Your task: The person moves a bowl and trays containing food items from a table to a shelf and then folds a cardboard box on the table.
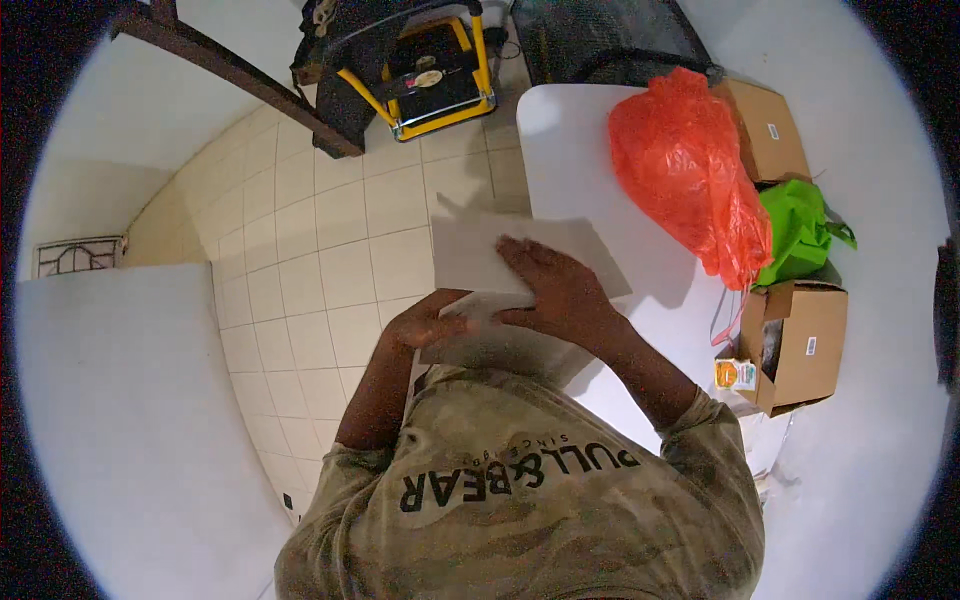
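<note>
A pale, whitish-grey folded sheet [465,250], paper or thin card, is held close in front of my body at the left edge of the white table [565,130]. My left hand [435,320] grips its near left side, with the thumb lying on top and the other fingers partly hidden. Across the upper panel and the fold lies my right hand [560,290], its fingers stretched out flat and its thumb spread toward my left hand. Part of the sheet slants down toward my shirt, and its underside is hidden.
On the table's right side sit a red plastic bag [680,170], a green bag [795,235] and an open cardboard box [812,345]. Another cardboard box [765,130] stands behind them. A yellow-and-black folding frame [435,85] stands on the tiled floor beyond.
</note>
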`<move>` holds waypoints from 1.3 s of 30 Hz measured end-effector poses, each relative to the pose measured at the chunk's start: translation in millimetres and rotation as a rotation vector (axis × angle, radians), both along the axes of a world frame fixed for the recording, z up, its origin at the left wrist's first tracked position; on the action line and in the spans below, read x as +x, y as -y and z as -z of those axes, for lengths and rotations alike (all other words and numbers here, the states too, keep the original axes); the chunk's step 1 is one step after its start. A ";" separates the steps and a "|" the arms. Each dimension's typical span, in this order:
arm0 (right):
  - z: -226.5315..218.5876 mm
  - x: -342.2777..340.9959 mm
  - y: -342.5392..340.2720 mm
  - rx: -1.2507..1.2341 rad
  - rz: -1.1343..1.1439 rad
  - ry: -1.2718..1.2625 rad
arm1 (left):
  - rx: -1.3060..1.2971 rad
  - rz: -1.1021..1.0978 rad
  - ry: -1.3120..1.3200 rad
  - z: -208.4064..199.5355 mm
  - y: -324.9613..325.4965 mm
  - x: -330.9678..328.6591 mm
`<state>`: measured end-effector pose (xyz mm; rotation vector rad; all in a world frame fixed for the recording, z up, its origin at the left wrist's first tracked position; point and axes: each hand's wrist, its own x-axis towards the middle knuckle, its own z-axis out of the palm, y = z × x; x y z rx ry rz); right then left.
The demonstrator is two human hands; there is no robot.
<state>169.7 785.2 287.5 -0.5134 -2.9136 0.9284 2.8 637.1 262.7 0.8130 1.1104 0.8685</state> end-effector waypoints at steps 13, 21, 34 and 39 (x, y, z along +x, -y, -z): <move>14.0 -4.4 58.6 -0.144 -0.259 0.267 | 0.174 -0.262 -1.033 -48.5 90.3 -27.6; 10.4 -57.1 109.6 -0.083 -0.503 0.163 | -0.038 0.403 -1.275 -76.6 96.5 -7.9; -27.8 -63.8 143.8 -0.062 -0.570 0.247 | -0.083 0.449 -1.039 -83.7 173.6 -59.6; -14.0 -70.4 164.4 0.130 -0.512 0.190 | 0.020 0.567 -1.109 -88.4 189.7 -85.6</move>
